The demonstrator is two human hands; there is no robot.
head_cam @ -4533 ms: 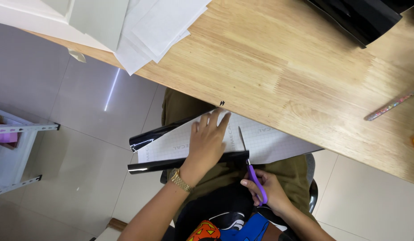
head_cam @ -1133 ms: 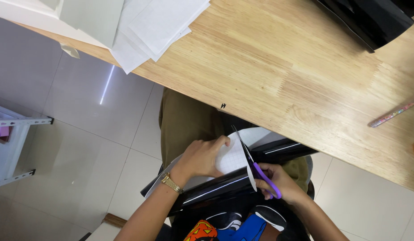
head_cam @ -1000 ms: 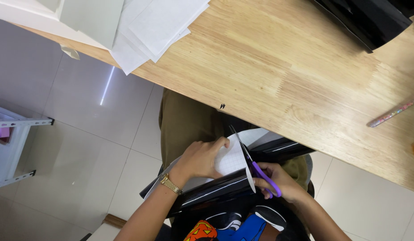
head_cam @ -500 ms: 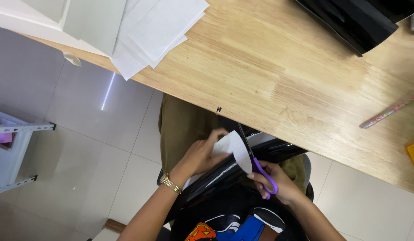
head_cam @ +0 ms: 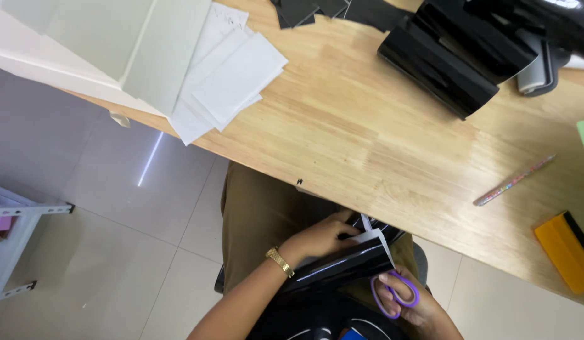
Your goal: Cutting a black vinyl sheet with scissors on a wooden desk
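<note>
My left hand (head_cam: pixel 320 237), with a gold watch on its wrist, grips a glossy black sheet with a white backing (head_cam: pixel 345 262) over my lap, below the near edge of the wooden table (head_cam: pixel 380 145). My right hand (head_cam: pixel 408 302) holds purple-handled scissors (head_cam: pixel 393 291) with fingers through the loops. The blades point up into the sheet's right end and are mostly hidden by it.
On the table lie white paper sheets (head_cam: pixel 226 79) at the left, a black glossy roll (head_cam: pixel 455 60) at the back right, a patterned pen (head_cam: pixel 515 181), and a yellow squeegee (head_cam: pixel 566 249) at the right edge. A white rack (head_cam: pixel 15 239) stands on the tiled floor.
The sheet has curled and folded tighter under my left hand. The scissors have moved lower and to the right. The camera has tilted up, showing more of the table.
</note>
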